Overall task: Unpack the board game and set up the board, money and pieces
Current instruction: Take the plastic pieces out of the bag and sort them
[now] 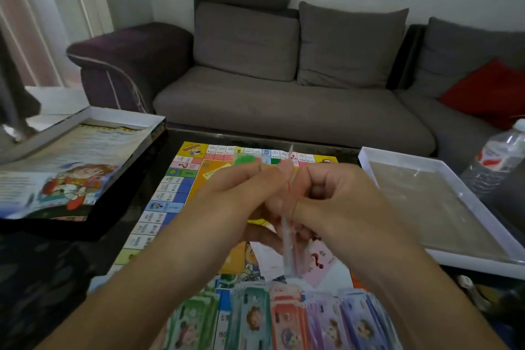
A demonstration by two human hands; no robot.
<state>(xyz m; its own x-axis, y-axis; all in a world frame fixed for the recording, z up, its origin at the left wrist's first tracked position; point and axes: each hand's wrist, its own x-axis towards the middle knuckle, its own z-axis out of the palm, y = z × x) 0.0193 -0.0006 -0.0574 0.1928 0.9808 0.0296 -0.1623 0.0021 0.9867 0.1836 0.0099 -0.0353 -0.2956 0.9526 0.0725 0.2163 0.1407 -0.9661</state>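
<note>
Fanned play money (287, 318) lies nearest, spread along the near edge of the board (181, 193) in green, teal, red, purple and blue stacks, each note printed with a cartoon face; the figures on them are too blurred to read. Above it both hands meet over the middle of the board. Left hand (227, 193) has its fingers curled and pinches a small clear plastic bag (288, 236), with something green (244, 160) showing just past its fingertips. Right hand (335, 196) is curled too, thumb and fingers gripping the same bag from the other side; the bag hangs down between the wrists, thin red lines along it. On the board, a red question mark shows on a pink square near the far left corner and another on a pink card (324, 258) below the hands; other square labels cannot be read. Left of the board lies a box half (76, 167) holding a cartoon-printed sheet, right a white box tray (437, 202), and a plastic water bottle (497, 159) with a red-and-white label beyond it. A grey sofa (284, 79) stands behind
</note>
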